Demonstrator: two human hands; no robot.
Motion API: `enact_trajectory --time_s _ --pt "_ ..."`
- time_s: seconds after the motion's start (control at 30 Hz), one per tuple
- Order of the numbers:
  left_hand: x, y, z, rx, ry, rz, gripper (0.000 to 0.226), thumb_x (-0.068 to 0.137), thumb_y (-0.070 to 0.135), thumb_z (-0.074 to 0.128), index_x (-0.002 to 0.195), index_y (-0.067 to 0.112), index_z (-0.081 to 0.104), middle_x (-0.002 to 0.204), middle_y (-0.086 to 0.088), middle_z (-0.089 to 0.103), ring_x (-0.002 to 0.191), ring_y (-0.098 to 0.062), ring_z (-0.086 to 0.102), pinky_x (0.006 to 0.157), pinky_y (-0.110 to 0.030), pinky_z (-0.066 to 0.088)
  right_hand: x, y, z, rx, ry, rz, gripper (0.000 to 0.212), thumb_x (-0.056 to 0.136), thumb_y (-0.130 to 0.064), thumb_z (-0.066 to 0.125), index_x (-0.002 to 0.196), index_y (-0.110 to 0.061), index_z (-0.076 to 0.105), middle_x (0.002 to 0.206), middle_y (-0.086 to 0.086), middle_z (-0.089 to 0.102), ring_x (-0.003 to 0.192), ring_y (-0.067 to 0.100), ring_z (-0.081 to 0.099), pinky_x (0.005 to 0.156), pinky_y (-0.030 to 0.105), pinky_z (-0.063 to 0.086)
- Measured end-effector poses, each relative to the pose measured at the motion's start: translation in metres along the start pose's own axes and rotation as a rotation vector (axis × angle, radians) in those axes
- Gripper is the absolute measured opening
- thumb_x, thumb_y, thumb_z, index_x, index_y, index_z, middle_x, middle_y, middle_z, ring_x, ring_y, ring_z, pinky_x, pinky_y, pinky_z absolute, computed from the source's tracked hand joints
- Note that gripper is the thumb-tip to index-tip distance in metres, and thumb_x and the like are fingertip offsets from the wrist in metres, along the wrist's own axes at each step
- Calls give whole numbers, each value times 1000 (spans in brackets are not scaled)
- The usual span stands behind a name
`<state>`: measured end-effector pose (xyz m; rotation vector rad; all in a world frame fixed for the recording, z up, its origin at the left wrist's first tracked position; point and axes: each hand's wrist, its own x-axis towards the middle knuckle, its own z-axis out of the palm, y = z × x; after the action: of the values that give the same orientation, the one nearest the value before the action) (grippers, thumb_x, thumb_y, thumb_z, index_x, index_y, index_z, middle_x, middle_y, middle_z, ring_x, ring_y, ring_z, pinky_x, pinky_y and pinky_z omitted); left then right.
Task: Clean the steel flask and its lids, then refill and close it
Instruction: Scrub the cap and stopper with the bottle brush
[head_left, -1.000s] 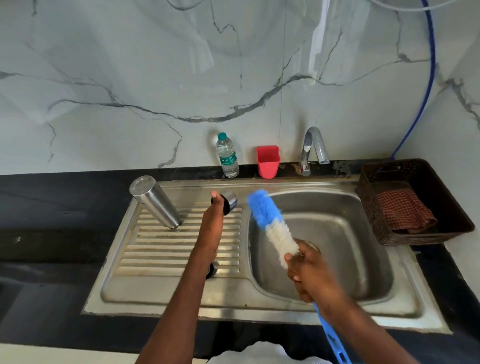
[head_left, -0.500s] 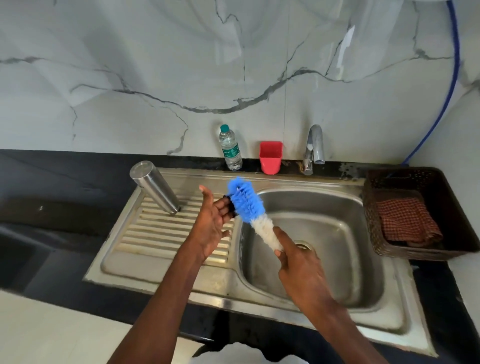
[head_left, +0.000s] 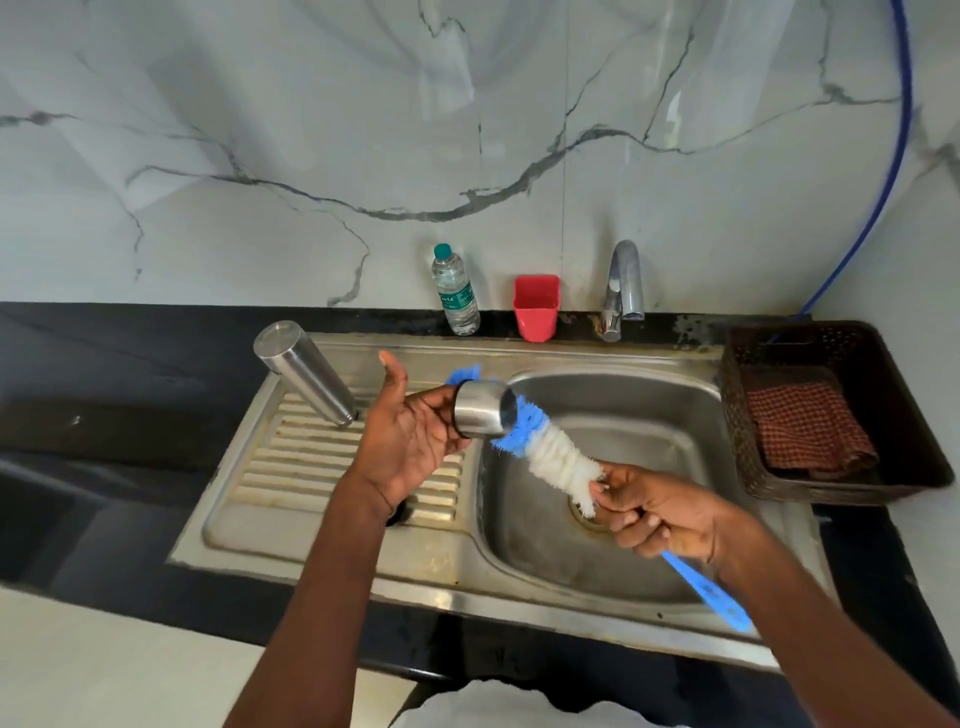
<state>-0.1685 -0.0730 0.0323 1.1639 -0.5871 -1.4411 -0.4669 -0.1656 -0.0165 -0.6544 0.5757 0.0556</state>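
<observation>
Gripping steel lid (head_left: 482, 409), left hand (head_left: 410, 436) palm-up

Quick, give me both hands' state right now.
Left hand: holding the steel lid in its fingers.
Right hand: gripping the bottle brush by its handle.

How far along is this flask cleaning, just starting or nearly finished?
Somewhere in the middle, it seems. The steel flask stands upside down on the sink's draining board, perhaps already washed. In hand: the left hand holds a steel cup lid while the right hand works the bottle brush into it. Another small dark piece lies half hidden under the left wrist. Refilling and closing are not yet done.
</observation>
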Motion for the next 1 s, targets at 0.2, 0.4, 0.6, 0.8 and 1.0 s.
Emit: enact_trajectory --time_s 0.2,0.4,0.6,0.8,1.0 --pt "17 -1 14 247 85 106 111 81 98 21 140 16 66 139 -15 68 129 -24 64 112 -38 36 15 52 41 445 -60 -66 42 71 -9 94 81 -11 53 65 -1 29 42 2 21 29 12 19" --pt "19 -20 2 847 146 309 75 83 95 26 96 41 77 66 17 51 64 0 45 69 -30 37 24 52 83 711 -76 -126 42 72 3 89 79 -9 50 61 -1 35 38 4 26 26 16 24" --pt "13 -9 -27 1091 161 447 76 91 86 20 117 36 70 77 28 64 85 7 60 115 -46 21 28 44 119 730 -18 -128 27 80 0 83 74 -4 57 60 0 36 38 4 26 26 15 23" --pt "3 0 -64 843 275 234 93 84 94 10 109 32 75 63 18 60 64 -2 51 77 -35 41 15 55 157 -73 724 -239 25 105 -10 54 114 -31 62 58 -2 39 37 6 25 36 12 20" --pt "-1 -1 -57 536 82 105 85 65 108 11 117 66 64 124 29 68 132 -5 58 114 -30 34 31 49 186 -1240 1136 -369 59 105 -20 53 154 -47 35 74 -11 58 57 3 52 55 21 39"
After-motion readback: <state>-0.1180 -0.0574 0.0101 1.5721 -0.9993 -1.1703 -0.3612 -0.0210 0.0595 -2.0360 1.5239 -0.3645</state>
